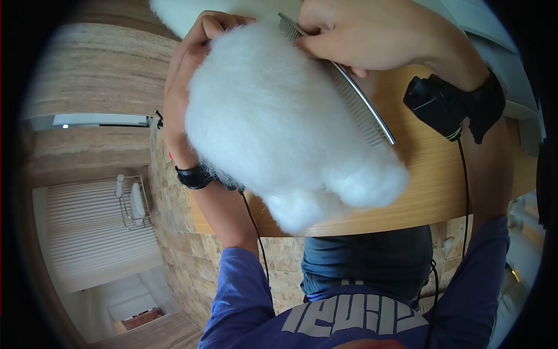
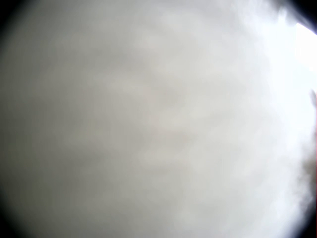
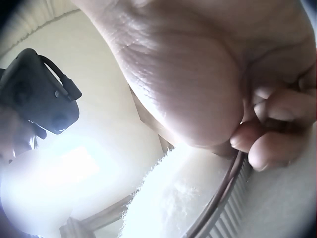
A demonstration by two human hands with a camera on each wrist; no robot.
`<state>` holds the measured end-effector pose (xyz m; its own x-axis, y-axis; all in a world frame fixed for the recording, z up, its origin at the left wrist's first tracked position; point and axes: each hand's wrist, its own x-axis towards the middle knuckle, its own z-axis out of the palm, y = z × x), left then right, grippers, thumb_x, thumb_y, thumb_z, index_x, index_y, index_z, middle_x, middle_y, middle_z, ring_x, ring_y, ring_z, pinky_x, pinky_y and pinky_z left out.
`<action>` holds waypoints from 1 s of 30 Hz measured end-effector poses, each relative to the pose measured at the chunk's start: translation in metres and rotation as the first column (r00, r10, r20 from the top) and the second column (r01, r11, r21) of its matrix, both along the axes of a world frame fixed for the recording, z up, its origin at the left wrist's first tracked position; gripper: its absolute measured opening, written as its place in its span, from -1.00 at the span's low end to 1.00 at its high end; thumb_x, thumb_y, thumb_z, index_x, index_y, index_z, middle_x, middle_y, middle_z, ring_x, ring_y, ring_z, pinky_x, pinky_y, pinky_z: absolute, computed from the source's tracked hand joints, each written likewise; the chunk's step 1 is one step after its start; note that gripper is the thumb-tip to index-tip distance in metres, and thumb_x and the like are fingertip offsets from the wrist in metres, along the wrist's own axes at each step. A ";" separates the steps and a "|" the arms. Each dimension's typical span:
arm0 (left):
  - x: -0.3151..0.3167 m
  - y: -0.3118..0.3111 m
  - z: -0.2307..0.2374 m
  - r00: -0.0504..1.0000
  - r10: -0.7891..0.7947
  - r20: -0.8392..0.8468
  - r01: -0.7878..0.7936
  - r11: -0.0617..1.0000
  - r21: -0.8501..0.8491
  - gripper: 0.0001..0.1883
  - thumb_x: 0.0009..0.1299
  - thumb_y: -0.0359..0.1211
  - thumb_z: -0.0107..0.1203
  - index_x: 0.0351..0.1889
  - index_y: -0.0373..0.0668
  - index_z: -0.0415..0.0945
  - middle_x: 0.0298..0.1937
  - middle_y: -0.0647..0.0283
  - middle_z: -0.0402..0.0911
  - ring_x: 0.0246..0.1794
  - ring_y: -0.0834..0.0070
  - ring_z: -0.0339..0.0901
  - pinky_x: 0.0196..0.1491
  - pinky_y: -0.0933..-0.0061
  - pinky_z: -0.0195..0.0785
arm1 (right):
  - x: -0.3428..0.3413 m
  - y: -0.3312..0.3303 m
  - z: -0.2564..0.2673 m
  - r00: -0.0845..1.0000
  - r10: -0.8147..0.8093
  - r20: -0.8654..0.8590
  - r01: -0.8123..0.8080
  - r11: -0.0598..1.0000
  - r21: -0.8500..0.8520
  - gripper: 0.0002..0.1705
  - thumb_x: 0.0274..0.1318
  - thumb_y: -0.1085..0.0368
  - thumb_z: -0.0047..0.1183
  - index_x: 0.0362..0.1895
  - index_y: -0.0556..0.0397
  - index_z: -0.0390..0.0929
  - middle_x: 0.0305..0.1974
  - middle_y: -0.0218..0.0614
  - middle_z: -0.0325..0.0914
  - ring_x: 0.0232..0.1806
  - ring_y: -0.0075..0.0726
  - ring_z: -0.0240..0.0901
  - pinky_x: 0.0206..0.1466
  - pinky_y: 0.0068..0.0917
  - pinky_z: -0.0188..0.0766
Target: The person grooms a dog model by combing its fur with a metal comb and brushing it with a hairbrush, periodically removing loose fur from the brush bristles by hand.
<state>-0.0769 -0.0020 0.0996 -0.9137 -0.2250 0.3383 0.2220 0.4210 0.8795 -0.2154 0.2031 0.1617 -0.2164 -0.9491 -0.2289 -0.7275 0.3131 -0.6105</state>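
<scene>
Two hands are at work in my feed. The fingers of the right hand (image 1: 372, 35) curl tight and pinch a metal comb (image 1: 367, 104) by its spine near the far end, leaving much of its length free. The fingers of the left hand (image 1: 190, 55) bend round the upper left edge of a white fluffy piece (image 1: 264, 110); I cannot tell how hard they press, as my left wrist view is only pale blur.

The comb lies along the right side of the fluff, teeth turned in toward it. I judge the comb stiff, light and smooth, apt to turn in a loose pinch, so I favour a hold on the spine, clear of the teeth. The fluffy piece fills the middle of my head view, over the near side of a wooden table (image 1: 450, 168), two rounded lobes toward the person. It looks soft and springy; its weight I cannot judge. I expect strands to snag, so I would steady its body with broad fingers rather than tug a tuft.

Beyond the hands, a black wrist camera (image 1: 444, 107) sits on the right wrist, and blue sleeves (image 1: 241, 285) cover the upper arms.
</scene>
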 end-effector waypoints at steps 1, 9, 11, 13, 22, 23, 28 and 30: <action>0.001 0.009 0.002 0.999 0.040 0.011 -0.041 0.999 0.008 -0.72 0.44 -0.23 -0.03 -0.18 -0.30 0.44 -0.06 0.19 0.57 -0.05 0.46 0.49 0.13 0.48 0.31 | 0.013 -0.013 0.005 0.980 -0.157 -0.122 0.180 0.960 0.213 -0.58 0.33 0.20 -0.17 -0.25 0.29 0.65 -0.45 -0.09 0.62 -0.40 -0.16 0.56 -0.26 -0.26 0.45; -0.002 0.003 -0.006 0.995 -0.064 -0.078 0.060 0.997 -0.044 -0.81 0.39 -0.39 -0.19 -0.29 -0.36 0.36 -0.01 0.07 0.51 0.00 0.35 0.46 0.16 0.49 0.26 | -0.026 -0.003 -0.016 0.981 0.182 0.065 -0.185 0.982 0.042 -0.56 0.34 0.22 -0.19 -0.37 0.29 0.65 -0.46 -0.13 0.64 -0.41 -0.17 0.55 -0.20 -0.31 0.45; -0.001 0.005 -0.004 0.998 -0.038 -0.056 0.039 0.999 0.006 -0.81 0.39 -0.39 -0.19 -0.28 -0.36 0.36 -0.02 0.07 0.51 -0.01 0.36 0.45 0.15 0.48 0.27 | -0.025 -0.008 -0.018 0.988 0.149 0.040 -0.153 0.981 0.119 -0.55 0.34 0.23 -0.20 -0.39 0.29 0.65 -0.46 -0.13 0.64 -0.41 -0.17 0.56 -0.21 -0.31 0.45; 0.000 0.009 -0.003 0.999 -0.014 -0.033 0.015 0.998 0.058 -0.81 0.38 -0.39 -0.18 -0.28 -0.36 0.37 -0.02 0.07 0.50 -0.01 0.36 0.45 0.14 0.48 0.28 | -0.030 -0.011 -0.026 0.984 0.174 0.028 -0.176 0.979 0.103 -0.57 0.31 0.27 -0.19 -0.39 0.30 0.66 -0.46 -0.11 0.65 -0.39 -0.17 0.58 -0.22 -0.29 0.47; 0.000 0.018 0.003 0.996 0.074 0.046 -0.076 0.996 0.045 -0.83 0.39 -0.38 -0.19 -0.27 -0.30 0.35 -0.04 0.10 0.50 -0.01 0.36 0.44 0.15 0.48 0.25 | -0.042 -0.014 -0.047 0.972 0.227 0.064 -0.230 0.972 0.044 -0.61 0.32 0.25 -0.16 -0.43 0.23 0.61 -0.52 -0.17 0.60 -0.52 -0.23 0.51 -0.38 -0.37 0.43; 0.001 0.020 0.004 0.996 0.065 0.056 -0.069 0.995 0.076 -0.84 0.38 -0.38 -0.19 -0.27 -0.29 0.35 -0.04 0.11 0.50 0.01 0.35 0.43 0.16 0.47 0.25 | -0.039 -0.014 -0.056 0.973 0.222 0.061 -0.225 0.973 0.053 -0.61 0.32 0.25 -0.16 -0.43 0.23 0.61 -0.52 -0.17 0.60 -0.52 -0.23 0.51 -0.38 -0.37 0.43; 0.002 0.015 0.004 1.000 0.023 0.020 -0.027 0.977 0.212 -0.88 0.37 -0.42 -0.22 -0.29 -0.23 0.33 -0.04 0.12 0.49 0.07 0.33 0.43 0.19 0.43 0.23 | -0.033 -0.014 -0.091 0.943 0.022 0.333 0.047 0.979 -0.200 -0.52 0.45 0.07 -0.09 -0.47 0.17 0.49 -0.72 -0.46 0.36 -0.74 -0.52 0.35 -0.57 -0.52 0.32; 0.004 0.014 0.012 0.997 -0.024 0.067 0.029 0.997 -0.078 -0.85 0.42 -0.39 -0.18 -0.25 -0.25 0.38 -0.09 0.15 0.48 0.03 0.31 0.45 0.17 0.43 0.24 | -0.032 -0.009 -0.102 0.941 -0.057 0.334 0.121 0.977 -0.175 -0.56 0.39 0.13 -0.08 -0.47 0.20 0.55 -0.72 -0.38 0.41 -0.71 -0.47 0.36 -0.54 -0.49 0.35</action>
